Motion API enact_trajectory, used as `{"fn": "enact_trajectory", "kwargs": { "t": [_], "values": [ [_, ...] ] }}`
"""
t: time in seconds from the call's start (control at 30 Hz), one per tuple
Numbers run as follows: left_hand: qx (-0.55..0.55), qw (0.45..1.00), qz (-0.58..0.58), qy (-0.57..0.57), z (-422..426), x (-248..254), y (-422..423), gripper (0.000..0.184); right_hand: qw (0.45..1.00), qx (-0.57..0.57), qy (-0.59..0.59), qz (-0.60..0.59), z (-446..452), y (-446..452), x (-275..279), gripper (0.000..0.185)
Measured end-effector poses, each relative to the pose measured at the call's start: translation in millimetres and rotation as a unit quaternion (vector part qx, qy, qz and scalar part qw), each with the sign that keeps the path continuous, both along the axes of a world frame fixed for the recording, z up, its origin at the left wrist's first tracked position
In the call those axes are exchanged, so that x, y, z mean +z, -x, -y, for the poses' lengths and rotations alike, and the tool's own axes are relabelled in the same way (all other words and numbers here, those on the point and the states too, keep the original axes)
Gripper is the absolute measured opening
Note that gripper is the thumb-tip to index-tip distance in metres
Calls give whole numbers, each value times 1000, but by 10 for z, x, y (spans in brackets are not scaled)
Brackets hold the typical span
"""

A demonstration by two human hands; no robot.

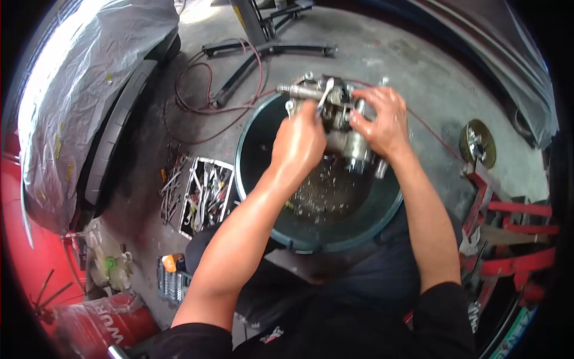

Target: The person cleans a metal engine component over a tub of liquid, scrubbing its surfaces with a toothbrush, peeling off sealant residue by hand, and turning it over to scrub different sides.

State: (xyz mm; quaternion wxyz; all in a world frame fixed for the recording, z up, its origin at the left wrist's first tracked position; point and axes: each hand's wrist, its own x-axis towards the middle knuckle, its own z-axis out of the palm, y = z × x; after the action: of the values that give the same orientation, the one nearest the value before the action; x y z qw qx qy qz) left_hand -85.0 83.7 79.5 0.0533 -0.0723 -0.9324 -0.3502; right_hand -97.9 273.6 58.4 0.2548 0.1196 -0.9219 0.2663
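Observation:
A wrench (327, 94) sticks up out of my left hand (299, 142), whose fingers are closed round its shank. Its upper end lies against a metal mechanical assembly (357, 148) with cylindrical housings and bolts. My right hand (384, 122) grips the right side of that assembly, thumb and fingers bent over it. Both hands are above the far part of a round dark green tub (320, 240). Murky liquid (329, 194) with bright specks lies in the bottom of the tub. My left fingers partly hide the wrench's lower part.
Left of the tub lie a tray (230, 179) full of wrenches and more loose tools (172, 190). A bowl of small parts (478, 143) and a red metal frame (517, 263) are at right. A red hose (260, 60) loops by a wheeled stand (269, 48). Covered vehicle at left.

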Motion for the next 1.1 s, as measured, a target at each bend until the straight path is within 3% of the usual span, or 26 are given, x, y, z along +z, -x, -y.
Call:
{"fn": "enact_trajectory", "kwargs": {
  "t": [0.23, 0.37, 0.43, 0.47, 0.5, 0.53, 0.57, 0.63, 0.67, 0.9, 1.03, 1.1],
  "values": [
    [-34, 997, 67, 25, 127, -10, -776, 18, 998, 33, -3, 44, -88, 10, 15, 53],
    [-47, 999, 1, 18, -73, 238, -613, 24, 998, 36, -18, 50, -96, 15, 55, 57],
    [-64, 995, -70, -1, -126, 73, -329, 22, 998, 40, -17, 51, -109, 21, 29, 58],
    [-20, 983, 121, -139, -168, 139, -240, 19, 998, 41, -16, 51, -111, 22, 16, 58],
    [24, 913, 308, -267, -199, 197, -216, 17, 998, 39, -15, 50, -123, 23, 25, 58],
    [35, 830, 387, -400, -208, 306, -266, 10, 998, 40, -15, 45, -126, 25, 22, 58],
    [39, 830, 387, -399, -200, 289, -260, 10, 998, 44, -14, 41, -114, 23, 14, 57],
    [37, 658, 451, -601, -188, 275, -140, 8, 998, 44, -20, 46, -105, 28, 19, 57],
    [-5, 635, 471, -612, -197, 267, -90, 10, 998, 43, -19, 42, -108, 27, 9, 57],
    [50, 593, 483, -642, -413, 244, 138, 18, 999, 36, -17, 26, -102, 6, -10, 59],
    [63, 736, 422, -525, -223, 357, -249, 11, 998, 45, -46, -1, -140, -33, -18, 61],
    [88, 739, 438, -505, -107, 292, -381, 9, 999, 43, -23, -4, -140, 5, -23, 60]
  ]
}}
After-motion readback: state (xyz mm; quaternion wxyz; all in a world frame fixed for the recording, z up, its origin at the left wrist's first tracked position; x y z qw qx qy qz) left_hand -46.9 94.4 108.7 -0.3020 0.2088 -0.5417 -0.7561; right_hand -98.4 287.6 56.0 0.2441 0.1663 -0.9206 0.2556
